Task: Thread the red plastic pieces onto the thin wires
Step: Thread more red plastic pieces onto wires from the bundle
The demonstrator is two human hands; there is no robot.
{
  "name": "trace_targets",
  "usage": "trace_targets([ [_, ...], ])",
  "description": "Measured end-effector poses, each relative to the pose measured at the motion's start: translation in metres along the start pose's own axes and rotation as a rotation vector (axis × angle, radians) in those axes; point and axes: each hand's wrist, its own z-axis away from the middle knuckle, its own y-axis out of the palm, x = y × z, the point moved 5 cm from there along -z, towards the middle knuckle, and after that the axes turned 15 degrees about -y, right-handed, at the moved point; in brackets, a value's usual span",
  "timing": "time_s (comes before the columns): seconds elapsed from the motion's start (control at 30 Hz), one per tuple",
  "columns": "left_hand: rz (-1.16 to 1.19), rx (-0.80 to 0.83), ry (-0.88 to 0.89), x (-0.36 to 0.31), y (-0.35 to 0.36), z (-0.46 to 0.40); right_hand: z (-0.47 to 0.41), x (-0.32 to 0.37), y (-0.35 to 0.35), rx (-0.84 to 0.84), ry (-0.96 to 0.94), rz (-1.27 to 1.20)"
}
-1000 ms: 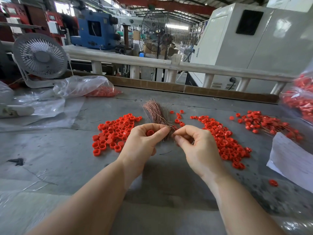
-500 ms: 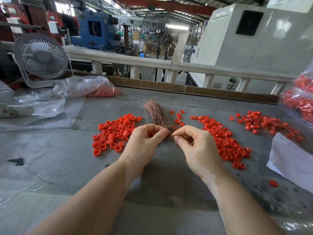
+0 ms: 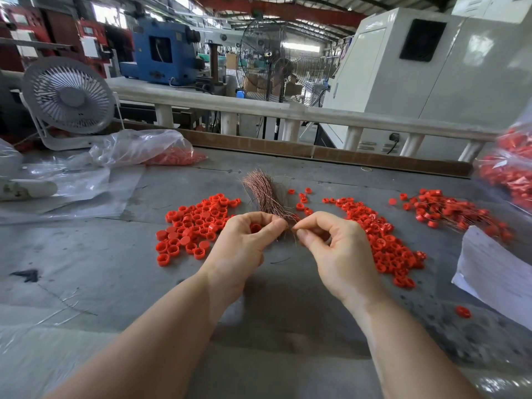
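A red plastic piece (image 3: 255, 227) sits tucked in the left hand (image 3: 244, 249), fingers curled round it with the thumb pressing on top. The right hand (image 3: 334, 251) pinches thumb and forefinger together on what looks like a thin wire, too fine to make out properly. Both hands meet just over the near end of the copper wire bundle (image 3: 263, 194) lying on the grey worktop (image 3: 86, 269). Loose red pieces sit in piles left (image 3: 193, 226) and right (image 3: 383, 240), plus a threaded batch (image 3: 449, 211) further right. Clear bag (image 3: 149, 148) at the back left has more red pieces inside; another bag (image 3: 509, 171) far right too.
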Motion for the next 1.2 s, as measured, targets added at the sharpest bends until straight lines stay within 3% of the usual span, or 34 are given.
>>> trace_targets([
  [0.2, 0.073, 0.124, -0.084, 0.005, 0.005, -0.002, 0.0, 0.0, -0.002, 0.001, 0.009, -0.011],
  [0.43, 0.122, 0.011, -0.124, 0.008, -0.005, -0.005, 0.0, 0.0, -0.004, -0.03, 0.015, 0.03],
  [0.73, 0.13, -0.017, -0.086, 0.005, -0.007, -0.004, 0.001, 0.001, -0.003, -0.017, 0.012, 0.067],
  [1.03, 0.017, -0.064, -0.002, 0.002, -0.006, -0.003, 0.001, 0.002, -0.001, 0.005, -0.005, 0.055],
  [1.2, -0.283, -0.14, 0.158, -0.008, -0.001, 0.001, 0.001, 0.006, -0.003, -0.025, -0.055, 0.09],
])
